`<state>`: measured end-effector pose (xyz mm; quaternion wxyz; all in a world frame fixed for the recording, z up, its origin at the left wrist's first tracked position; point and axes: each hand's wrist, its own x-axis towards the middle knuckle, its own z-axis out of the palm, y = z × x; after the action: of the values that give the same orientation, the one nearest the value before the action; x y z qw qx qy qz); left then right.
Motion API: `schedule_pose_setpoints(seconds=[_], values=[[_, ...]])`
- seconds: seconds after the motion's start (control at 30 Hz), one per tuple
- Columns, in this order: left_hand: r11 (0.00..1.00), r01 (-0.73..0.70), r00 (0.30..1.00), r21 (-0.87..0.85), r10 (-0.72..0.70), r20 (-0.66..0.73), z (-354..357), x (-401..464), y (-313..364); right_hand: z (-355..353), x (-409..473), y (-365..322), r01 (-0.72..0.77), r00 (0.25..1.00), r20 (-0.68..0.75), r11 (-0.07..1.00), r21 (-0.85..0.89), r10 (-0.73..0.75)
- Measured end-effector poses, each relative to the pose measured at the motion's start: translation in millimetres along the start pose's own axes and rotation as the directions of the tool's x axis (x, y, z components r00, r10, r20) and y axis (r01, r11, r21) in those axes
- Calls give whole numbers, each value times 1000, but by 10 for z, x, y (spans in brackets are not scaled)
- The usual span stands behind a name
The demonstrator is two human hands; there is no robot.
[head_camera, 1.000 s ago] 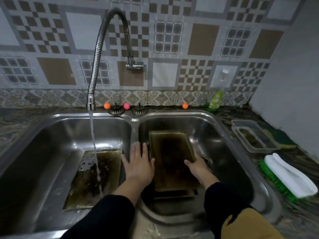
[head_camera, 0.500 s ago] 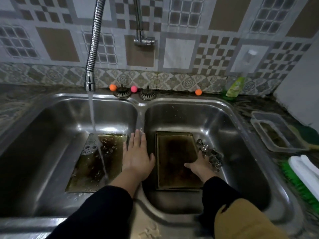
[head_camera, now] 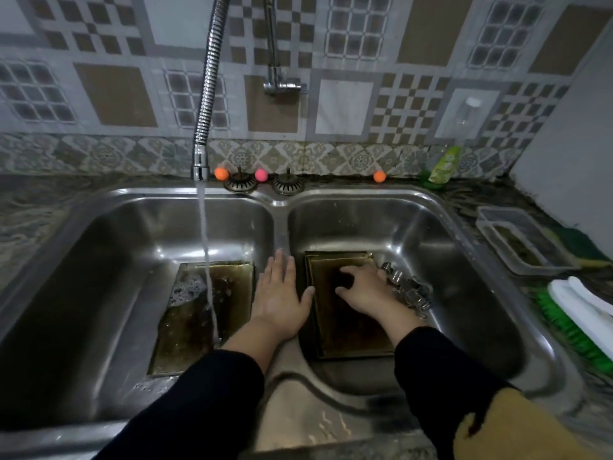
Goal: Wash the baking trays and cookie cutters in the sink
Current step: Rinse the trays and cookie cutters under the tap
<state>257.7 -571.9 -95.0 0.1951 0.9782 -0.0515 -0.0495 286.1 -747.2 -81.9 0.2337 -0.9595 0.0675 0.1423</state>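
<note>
Below me, a stained baking tray [head_camera: 348,323] lies flat on the floor of the right basin, apparently stacked on another; I see a doubled rim at its far edge. My right hand [head_camera: 361,290] rests on its far half, fingers curled down onto the dark surface; I cannot tell whether they pinch anything. Just right of that hand, a cluster of metal cookie cutters [head_camera: 409,288] sits on the basin floor, touching the tray's right edge as far as I can see. My left hand [head_camera: 282,295] lies flat and relaxed on the divider between the basins, fingers straight, thumb near the tray's left rim. A second baking tray [head_camera: 185,323] lies in the left basin, with foam at its far left corner; the water stream [head_camera: 207,260] from the flexible tap [head_camera: 209,94] falls onto it. The steel sink [head_camera: 331,423] sits in a patterned counter [head_camera: 30,207]. On the ledge behind: two strainer plugs [head_camera: 288,184], three small balls, a green detergent bottle [head_camera: 441,167]. To the right, a clear plastic container [head_camera: 517,244] and a green-bristled scrub brush [head_camera: 577,313].
</note>
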Motion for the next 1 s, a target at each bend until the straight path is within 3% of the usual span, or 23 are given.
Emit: schedule_pose_setpoints(seconds=[0.13, 0.23, 0.3, 0.4, 0.47, 0.53, 0.77, 0.93, 1.0], values=[[950, -3, 995, -311, 32, 90, -230, -90, -403, 47, -250, -642, 209, 974, -80, 978, -23, -211], [952, 90, 991, -292, -56, 123, -268, -155, -861, 266, -435, -1104, 366, 922, -133, 930, 4, -363], [948, 199, 968, -247, -151, 199, -248, -202, -1178, 519, -486, -1351, 404, 915, -59, 912, 71, -400], [919, 372, 907, -133, -329, 263, -200, -249, -1612, 944, -400, -1574, 177, 957, 185, 953, 247, -226], [893, 431, 883, -133, -387, 267, -179, -245, -1813, 1205, -273, -1619, -44, 938, 340, 953, 299, -63], [876, 465, 864, -126, -418, 282, -160, -237, -1947, 1401, -146, -1612, -202, 916, 392, 940, 275, 82], [855, 508, 810, -106, -431, 398, 105, -52, -2164, 1818, 298, -1623, -420, 885, 300, 889, 182, 357], [885, 465, 792, -5, -413, 449, 99, -70, -2104, 1802, 253, -1630, -421, 887, 265, 899, 124, 379], [891, 454, 797, 2, -407, 446, 96, -97, -2096, 1825, 288, -1631, -420, 896, 251, 884, 207, 367]])
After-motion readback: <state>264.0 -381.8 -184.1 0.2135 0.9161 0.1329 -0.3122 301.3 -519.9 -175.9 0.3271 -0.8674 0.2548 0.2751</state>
